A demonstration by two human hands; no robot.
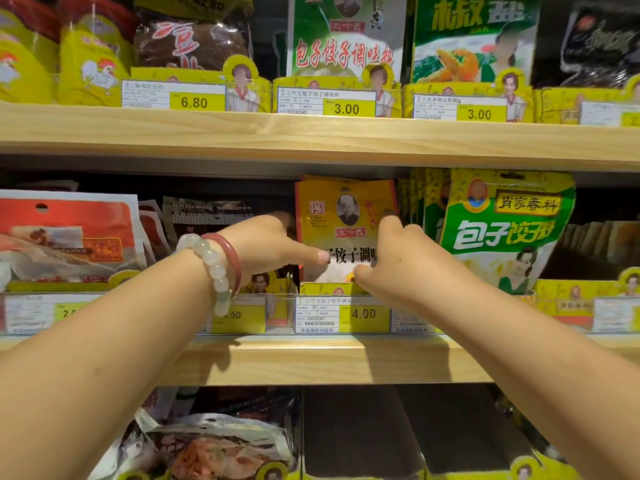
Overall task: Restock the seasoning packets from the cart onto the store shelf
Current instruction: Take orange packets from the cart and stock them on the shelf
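Observation:
A stack of yellow and red seasoning packets point(348, 216) stands upright in a slot on the middle wooden shelf point(311, 362), above the 4.00 price tag point(363, 314). My left hand point(268, 247), with a bead bracelet and a red bangle on the wrist, grips the packets' left edge, thumb across the front. My right hand point(394, 258) grips their right edge, fingers reaching behind. The cart is out of view.
Green dumpling-seasoning bags point(502, 233) stand right of the slot, red and white packets point(69, 237) to the left. The upper shelf point(311, 136) holds more bags and price tags. The shelf below has a crumpled bag point(214, 448) and dark dividers.

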